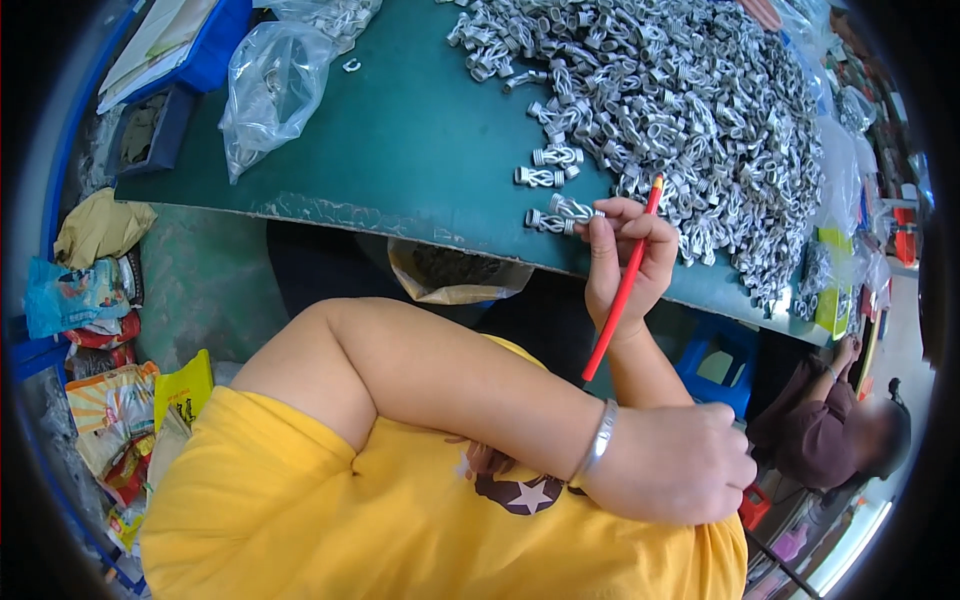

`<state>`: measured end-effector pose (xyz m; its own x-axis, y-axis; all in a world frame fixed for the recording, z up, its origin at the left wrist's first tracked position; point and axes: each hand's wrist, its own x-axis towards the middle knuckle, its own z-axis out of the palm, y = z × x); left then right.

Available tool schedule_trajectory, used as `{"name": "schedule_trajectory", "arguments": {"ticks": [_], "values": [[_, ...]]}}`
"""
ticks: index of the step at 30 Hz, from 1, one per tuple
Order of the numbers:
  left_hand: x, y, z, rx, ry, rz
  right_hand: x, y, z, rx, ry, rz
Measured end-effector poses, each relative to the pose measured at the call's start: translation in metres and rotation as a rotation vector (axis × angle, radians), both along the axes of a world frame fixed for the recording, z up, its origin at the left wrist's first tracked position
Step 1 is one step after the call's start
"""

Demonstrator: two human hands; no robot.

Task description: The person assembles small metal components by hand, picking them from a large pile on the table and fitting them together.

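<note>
My right hand [632, 262] is raised at the table's front edge. A red pencil [626, 285] with a pale tip lies between its fingers and slants down past the wrist. Its thumb and fingertips close beside a small grey metal part [572, 208], which has looped bars and a ridged collar; whether they grip it I cannot tell. Bent across my body, my left arm wears a silver bracelet. My left hand [675, 465] is curled closed below the right wrist, and anything inside it is hidden. More such parts [540, 177] lie near the fingers.
A large heap of grey metal parts [690, 110] covers the right of the green table [400, 130]. Clear plastic bags [275, 95] and a blue bin [215, 50] stand at far left. Under the edge sits an open sack [455, 275]. Another person [825, 430] works at right.
</note>
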<state>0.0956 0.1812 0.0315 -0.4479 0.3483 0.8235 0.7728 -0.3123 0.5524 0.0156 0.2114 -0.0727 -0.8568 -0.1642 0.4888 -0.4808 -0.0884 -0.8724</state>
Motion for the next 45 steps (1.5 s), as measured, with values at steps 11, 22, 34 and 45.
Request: {"name": "schedule_trajectory", "arguments": {"ticks": [11, 22, 34, 45], "values": [[-0.002, -0.138, -0.07, -0.071, -0.791, 0.679, 0.017, -0.009, 0.014, -0.409, -0.264, 0.263], [0.011, -0.157, -0.077, -0.158, -0.677, 0.545, 0.034, -0.011, -0.001, -0.324, -0.325, 0.533], [0.018, -0.151, -0.085, 0.056, -1.059, 0.402, 0.037, -0.009, 0.015, -0.14, -0.042, 0.355], [0.029, -0.164, -0.107, -0.204, -1.116, 0.513, 0.021, 0.008, 0.017, 0.228, 0.164, 0.07]]}}
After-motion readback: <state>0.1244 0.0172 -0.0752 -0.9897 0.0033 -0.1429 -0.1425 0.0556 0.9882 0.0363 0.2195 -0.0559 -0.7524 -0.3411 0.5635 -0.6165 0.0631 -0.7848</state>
